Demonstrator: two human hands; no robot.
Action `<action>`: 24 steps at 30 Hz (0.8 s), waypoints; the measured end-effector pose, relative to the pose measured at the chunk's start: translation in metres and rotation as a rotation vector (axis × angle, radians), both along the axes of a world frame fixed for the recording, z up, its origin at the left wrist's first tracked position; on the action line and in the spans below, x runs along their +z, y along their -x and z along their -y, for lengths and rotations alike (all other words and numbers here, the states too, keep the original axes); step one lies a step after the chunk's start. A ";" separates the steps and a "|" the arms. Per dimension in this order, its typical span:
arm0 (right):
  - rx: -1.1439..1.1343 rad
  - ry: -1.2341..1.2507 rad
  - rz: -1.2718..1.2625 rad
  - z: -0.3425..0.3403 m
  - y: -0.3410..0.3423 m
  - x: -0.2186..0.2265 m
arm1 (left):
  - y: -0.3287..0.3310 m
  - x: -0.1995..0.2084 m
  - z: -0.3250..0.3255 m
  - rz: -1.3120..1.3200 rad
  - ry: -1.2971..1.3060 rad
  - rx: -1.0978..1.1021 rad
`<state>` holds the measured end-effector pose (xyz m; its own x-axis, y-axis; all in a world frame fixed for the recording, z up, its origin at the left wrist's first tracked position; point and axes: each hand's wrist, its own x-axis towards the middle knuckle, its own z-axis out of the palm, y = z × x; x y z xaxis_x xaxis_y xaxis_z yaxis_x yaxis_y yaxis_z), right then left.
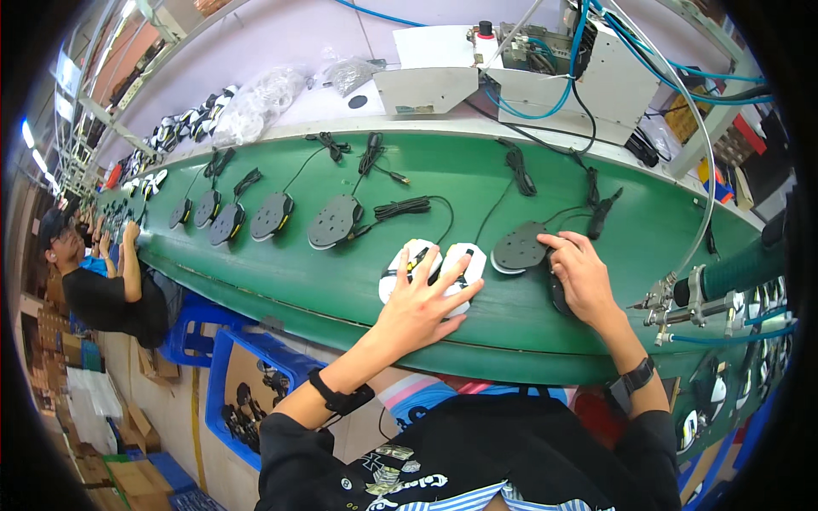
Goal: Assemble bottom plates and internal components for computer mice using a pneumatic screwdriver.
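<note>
On the green conveyor belt, my left hand (426, 298) lies spread across two white-and-black wired mice (463, 258), standing side by side with their tops up. My right hand (579, 272) has bent fingers; its index fingertip touches the edge of a mouse (518, 248) lying with its dark underside up. Beneath the right palm and thumb, another dark mouse (558, 294) is gripped, mostly hidden by the hand. Bundled black cables (402, 209) run from the mice to the far side.
More upturned mice (336, 221) lie along the belt to the left. A metal-cased machine (545, 94) with blue hoses stands behind. At right is a metal fitting on a green arm (694, 298). A blue crate (223, 366) sits below left; a co-worker (111, 281) is beyond.
</note>
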<state>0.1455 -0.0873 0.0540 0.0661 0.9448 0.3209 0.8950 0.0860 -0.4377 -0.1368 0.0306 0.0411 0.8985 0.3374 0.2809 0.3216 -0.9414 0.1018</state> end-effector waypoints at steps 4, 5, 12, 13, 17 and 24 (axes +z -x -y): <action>0.049 0.009 0.115 -0.016 0.029 0.009 | 0.016 0.010 -0.013 -0.047 0.033 -0.052; 0.030 -0.004 0.138 -0.018 0.035 0.009 | 0.018 0.014 -0.018 -0.053 0.054 -0.061; -0.263 0.063 0.110 -0.005 0.025 -0.001 | 0.016 0.009 -0.039 -0.031 0.022 -0.117; -0.250 0.099 0.055 -0.008 0.023 0.000 | 0.017 0.009 -0.042 -0.050 0.008 -0.127; -0.127 0.158 -0.347 -0.025 0.043 -0.003 | 0.028 0.013 -0.058 -0.073 0.009 -0.092; -0.173 0.094 -0.210 -0.051 0.107 0.005 | 0.048 0.002 -0.100 0.040 -0.044 -0.139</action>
<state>0.0381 -0.0365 0.0594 0.2848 0.9387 0.1943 0.7815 -0.1100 -0.6142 -0.1847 0.1305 0.0434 0.9234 0.1971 0.3293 0.1842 -0.9804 0.0700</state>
